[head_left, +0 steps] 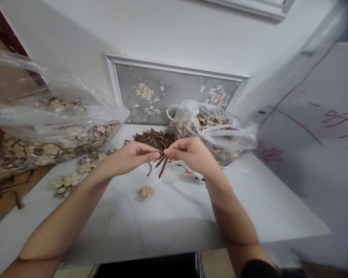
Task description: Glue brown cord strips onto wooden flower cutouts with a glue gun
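Note:
My left hand [133, 157] and my right hand [188, 151] meet over the table, thumb and index finger of each pinched together. Their fingertips close on a thin brown strip [162, 166], mostly hidden by the fingers; strip ends show just below them. Right behind my hands lies a pile of similar brown strips [150, 136]. A single pale, flower-shaped piece [146, 191] rests on the table nearer to me. One curved dark strip [149, 169] lies just below my left fingertips. Partly behind my right wrist is a white object with an orange mark [191, 173], its kind unclear.
A large clear bag of flower-shaped pieces [49, 148] stands at left, with loose flower pieces [65, 183] beside it. Another plastic bag of pieces [217, 133] sits at back right. The white table [266, 208] meets a wall with a framed floral panel [176, 90].

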### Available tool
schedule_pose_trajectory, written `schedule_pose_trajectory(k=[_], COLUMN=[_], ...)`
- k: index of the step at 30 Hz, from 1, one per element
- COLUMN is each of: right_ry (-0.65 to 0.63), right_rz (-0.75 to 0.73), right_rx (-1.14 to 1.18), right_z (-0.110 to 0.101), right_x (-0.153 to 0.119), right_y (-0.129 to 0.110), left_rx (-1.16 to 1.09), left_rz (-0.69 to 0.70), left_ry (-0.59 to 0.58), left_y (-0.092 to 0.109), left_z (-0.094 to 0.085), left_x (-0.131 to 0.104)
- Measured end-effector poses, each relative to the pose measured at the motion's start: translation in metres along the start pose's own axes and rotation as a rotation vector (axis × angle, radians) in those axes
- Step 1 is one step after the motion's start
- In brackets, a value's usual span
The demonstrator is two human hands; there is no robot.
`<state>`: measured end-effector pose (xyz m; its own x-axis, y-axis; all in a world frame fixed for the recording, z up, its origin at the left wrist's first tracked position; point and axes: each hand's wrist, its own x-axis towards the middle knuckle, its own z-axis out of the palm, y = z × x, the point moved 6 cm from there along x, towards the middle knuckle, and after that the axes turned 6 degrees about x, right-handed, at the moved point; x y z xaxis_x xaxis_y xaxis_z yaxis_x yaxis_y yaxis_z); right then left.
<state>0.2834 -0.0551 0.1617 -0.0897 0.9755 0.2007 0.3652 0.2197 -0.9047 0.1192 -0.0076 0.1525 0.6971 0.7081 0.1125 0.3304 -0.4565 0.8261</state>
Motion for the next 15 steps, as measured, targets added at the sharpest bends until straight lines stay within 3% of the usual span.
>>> schedule_pose_trajectory(k=[6,15], right_ry=[-0.048,-0.057], right_rz=[-0.004,0.058], right_rx=[-0.02,-0.071], right_z=[0.002,0.005], right_x=[-0.001,0.003], right_y=[0.002,0.011], left_rx=[-0.104,0.051], left_rz=[0.014,-0.051], left_ry=[-0.097,-0.041], left_y=[-0.013,-0.015], left_z=[0.016,0.013], left_x=[0.012,0.008])
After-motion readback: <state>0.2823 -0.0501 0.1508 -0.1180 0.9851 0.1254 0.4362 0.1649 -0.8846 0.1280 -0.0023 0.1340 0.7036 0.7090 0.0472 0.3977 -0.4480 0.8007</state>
